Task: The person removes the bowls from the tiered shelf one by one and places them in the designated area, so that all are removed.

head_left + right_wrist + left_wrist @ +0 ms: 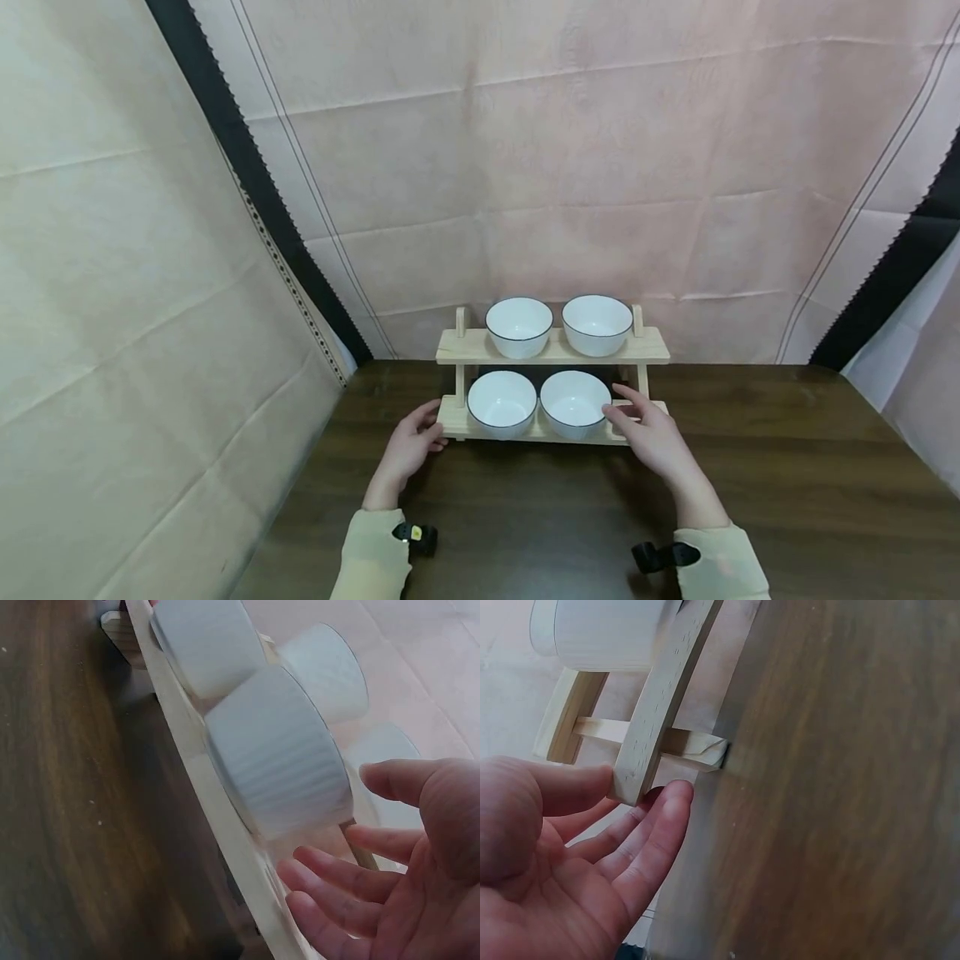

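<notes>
A two-tier wooden rack [540,357] stands on the table and bears white bowls with dark rims. On its upper board are a left bowl [519,327] and a right bowl [597,326]; the lower board carries another left bowl [502,404] and right bowl [575,404]. My left hand [412,442] pinches the left end of the lower board [649,742], thumb on one face and fingers around the other side. Beside the lower right bowl [281,754], my right hand [651,432] has its fingers spread and loosely bent, with nothing between them.
The brown wooden table [525,517] reaches up to a pale fabric wall [600,167] behind the rack. Another pale fabric panel [135,292] rises on the left. Black straps with small devices sit on both sleeves.
</notes>
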The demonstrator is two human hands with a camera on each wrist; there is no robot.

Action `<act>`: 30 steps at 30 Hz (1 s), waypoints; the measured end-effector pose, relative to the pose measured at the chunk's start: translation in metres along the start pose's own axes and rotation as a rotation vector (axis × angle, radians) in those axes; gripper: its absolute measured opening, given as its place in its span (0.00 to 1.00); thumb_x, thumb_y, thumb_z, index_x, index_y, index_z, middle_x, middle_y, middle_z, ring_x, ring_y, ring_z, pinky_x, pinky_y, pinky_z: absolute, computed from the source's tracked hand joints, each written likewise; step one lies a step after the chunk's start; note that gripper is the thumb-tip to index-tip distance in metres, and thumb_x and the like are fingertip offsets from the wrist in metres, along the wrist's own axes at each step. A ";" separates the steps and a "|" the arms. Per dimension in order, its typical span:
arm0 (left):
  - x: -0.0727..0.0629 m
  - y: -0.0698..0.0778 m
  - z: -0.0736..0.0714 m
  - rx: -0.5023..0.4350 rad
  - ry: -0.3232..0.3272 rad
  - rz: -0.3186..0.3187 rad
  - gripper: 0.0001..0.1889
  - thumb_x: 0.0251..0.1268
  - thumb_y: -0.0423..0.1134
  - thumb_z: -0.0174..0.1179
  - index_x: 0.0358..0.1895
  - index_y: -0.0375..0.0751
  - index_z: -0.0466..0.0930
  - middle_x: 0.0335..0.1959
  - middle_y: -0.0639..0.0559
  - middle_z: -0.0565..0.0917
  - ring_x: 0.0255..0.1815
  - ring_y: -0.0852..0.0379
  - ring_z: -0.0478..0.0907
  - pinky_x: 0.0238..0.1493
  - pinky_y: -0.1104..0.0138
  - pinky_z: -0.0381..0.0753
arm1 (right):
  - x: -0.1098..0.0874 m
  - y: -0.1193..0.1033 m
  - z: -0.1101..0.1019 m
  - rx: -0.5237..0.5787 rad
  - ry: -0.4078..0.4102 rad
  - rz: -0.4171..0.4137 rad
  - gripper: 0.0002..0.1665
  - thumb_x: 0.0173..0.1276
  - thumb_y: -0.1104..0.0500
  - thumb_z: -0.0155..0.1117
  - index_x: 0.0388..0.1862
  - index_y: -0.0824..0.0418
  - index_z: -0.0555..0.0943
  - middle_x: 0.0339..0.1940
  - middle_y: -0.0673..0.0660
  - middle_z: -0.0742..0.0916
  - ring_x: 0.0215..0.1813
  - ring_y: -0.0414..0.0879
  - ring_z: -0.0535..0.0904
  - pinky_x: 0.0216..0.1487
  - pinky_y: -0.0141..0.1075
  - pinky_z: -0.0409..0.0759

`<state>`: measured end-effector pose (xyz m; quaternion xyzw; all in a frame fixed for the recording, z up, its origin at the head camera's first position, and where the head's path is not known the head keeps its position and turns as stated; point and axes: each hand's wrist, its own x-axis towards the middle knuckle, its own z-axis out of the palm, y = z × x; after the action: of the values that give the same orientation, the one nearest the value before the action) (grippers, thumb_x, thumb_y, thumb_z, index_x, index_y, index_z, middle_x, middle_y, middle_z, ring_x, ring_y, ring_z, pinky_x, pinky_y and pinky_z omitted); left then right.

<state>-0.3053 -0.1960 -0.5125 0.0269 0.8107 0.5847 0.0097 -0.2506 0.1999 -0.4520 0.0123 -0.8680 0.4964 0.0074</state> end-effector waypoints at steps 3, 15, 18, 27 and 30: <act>0.000 0.001 0.001 -0.019 -0.003 -0.008 0.24 0.77 0.34 0.52 0.74 0.41 0.67 0.54 0.39 0.78 0.41 0.47 0.83 0.44 0.57 0.85 | 0.001 -0.001 0.003 0.011 0.008 -0.003 0.41 0.75 0.39 0.58 0.78 0.59 0.63 0.60 0.68 0.82 0.53 0.57 0.84 0.52 0.51 0.82; 0.004 0.002 0.002 -0.084 -0.031 -0.010 0.25 0.77 0.34 0.51 0.74 0.41 0.66 0.56 0.38 0.77 0.42 0.48 0.82 0.46 0.58 0.85 | 0.004 -0.001 0.004 0.039 -0.013 0.051 0.44 0.74 0.37 0.58 0.80 0.56 0.59 0.57 0.67 0.84 0.46 0.52 0.86 0.44 0.41 0.84; 0.006 0.003 0.003 -0.086 -0.024 -0.010 0.24 0.77 0.34 0.51 0.74 0.42 0.66 0.55 0.39 0.77 0.43 0.48 0.82 0.46 0.57 0.85 | 0.006 -0.001 0.005 0.049 -0.012 0.061 0.44 0.74 0.36 0.57 0.80 0.55 0.59 0.54 0.66 0.85 0.44 0.51 0.87 0.42 0.39 0.84; 0.003 0.001 0.000 -0.095 -0.020 -0.026 0.24 0.77 0.34 0.52 0.73 0.41 0.66 0.56 0.38 0.77 0.46 0.45 0.81 0.49 0.56 0.84 | 0.005 0.000 0.011 0.085 -0.022 0.072 0.45 0.74 0.36 0.56 0.80 0.57 0.59 0.40 0.59 0.89 0.41 0.51 0.87 0.39 0.37 0.81; 0.001 -0.001 0.000 -0.095 -0.023 -0.037 0.24 0.77 0.35 0.52 0.74 0.41 0.66 0.57 0.38 0.76 0.47 0.45 0.81 0.50 0.55 0.84 | 0.004 0.001 0.013 0.096 -0.030 0.077 0.44 0.76 0.38 0.56 0.80 0.60 0.58 0.39 0.60 0.89 0.40 0.51 0.87 0.39 0.38 0.82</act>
<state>-0.3066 -0.1962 -0.5140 0.0183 0.7822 0.6220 0.0310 -0.2544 0.1886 -0.4593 -0.0132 -0.8430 0.5372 -0.0254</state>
